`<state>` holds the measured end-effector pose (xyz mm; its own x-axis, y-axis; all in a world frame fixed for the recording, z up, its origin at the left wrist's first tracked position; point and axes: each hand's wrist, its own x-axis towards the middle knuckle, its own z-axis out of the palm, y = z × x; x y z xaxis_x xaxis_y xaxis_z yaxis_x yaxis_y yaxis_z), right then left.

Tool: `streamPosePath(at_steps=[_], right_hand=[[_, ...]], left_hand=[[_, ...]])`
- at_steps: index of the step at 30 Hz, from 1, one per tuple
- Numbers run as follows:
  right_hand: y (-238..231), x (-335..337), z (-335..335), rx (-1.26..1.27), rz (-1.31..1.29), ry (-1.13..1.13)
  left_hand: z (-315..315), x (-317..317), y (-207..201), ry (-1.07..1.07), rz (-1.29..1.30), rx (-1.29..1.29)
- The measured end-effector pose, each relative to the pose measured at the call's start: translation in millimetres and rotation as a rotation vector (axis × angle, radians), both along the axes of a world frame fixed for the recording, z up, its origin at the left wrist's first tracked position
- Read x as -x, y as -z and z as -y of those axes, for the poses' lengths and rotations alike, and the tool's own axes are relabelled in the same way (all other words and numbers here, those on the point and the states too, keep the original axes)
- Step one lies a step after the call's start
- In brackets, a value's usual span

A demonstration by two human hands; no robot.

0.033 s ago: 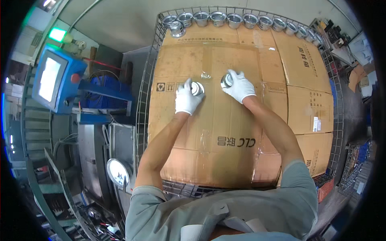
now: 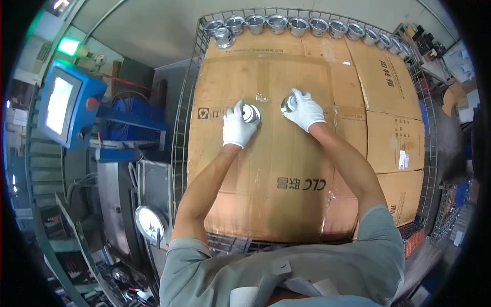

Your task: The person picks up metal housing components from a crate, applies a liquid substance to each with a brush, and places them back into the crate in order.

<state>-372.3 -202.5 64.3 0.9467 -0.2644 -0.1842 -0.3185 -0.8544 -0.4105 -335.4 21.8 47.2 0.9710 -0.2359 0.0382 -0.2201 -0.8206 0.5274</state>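
Observation:
My left hand [image 2: 238, 127], in a white glove, is closed round a round, shiny metal cup-like part [image 2: 250, 113] with a stepped rim. A similar metal part [image 2: 288, 104] is in the grip of my gloved right hand [image 2: 307, 109], a short way to the right. Both hands are over the middle of the flat cardboard sheets [image 2: 261, 169]. Fingers partly cover each part, and I cannot tell whether the parts rest on the cardboard. Along the far edge stands a row of several metal cups [image 2: 276, 21], with one more part [image 2: 223, 38] in front of its left end.
A wire cage [image 2: 180, 128] surrounds the cardboard. To the left are a blue-framed screen [image 2: 64, 105] with a red button, a green lamp [image 2: 69, 46] and a round white dial [image 2: 150, 222]. A red crate [image 2: 413, 239] sits at the lower right.

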Motion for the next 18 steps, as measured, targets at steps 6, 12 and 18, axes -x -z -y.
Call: streamPosePath(at_steps=[6, 12, 18], right_hand=[[20, -95, 7, 0.012, 0.235, 0.069], [33, -202, 19, -0.087, 0.254, 0.156], [68, -252, 20, -0.129, 0.482, 0.213]], left_hand=[[30, -120, 16, -0.129, 0.169, 0.12], [53, -224, 19, -0.122, 0.04, 0.073], [81, -262, 36, -0.262, -0.027, 0.077]])
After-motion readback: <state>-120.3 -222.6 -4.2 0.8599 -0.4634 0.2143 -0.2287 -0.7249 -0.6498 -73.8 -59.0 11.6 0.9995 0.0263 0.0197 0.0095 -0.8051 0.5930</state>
